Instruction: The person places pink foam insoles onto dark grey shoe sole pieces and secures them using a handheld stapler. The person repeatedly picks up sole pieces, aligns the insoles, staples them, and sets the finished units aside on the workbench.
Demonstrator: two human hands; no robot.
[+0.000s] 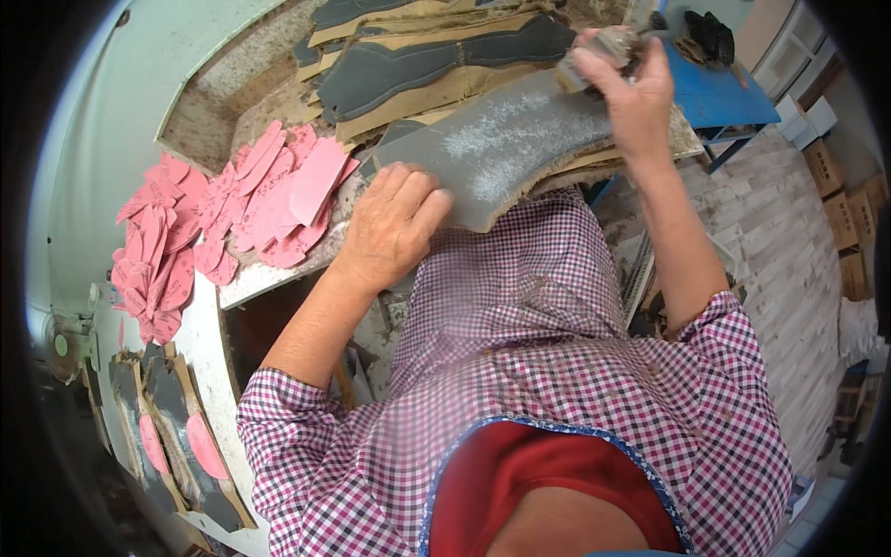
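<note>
My left hand (394,223) presses flat on the near end of a curved dark grey shoe piece (501,148) that lies on the worktable. White glue streaks cover its middle. My right hand (626,88) is closed around a brush (603,51) at the far end of that piece, touching its edge. My checked sleeves and apron fill the lower part of the view.
A heap of pink insole-shaped pads (251,200) lies left of my left hand. Stacked grey and tan shoe pieces (436,65) sit behind the work. More grey pieces with pink pads (181,427) rest lower left. A blue table (719,93) stands at the right, cardboard boxes (840,209) beyond.
</note>
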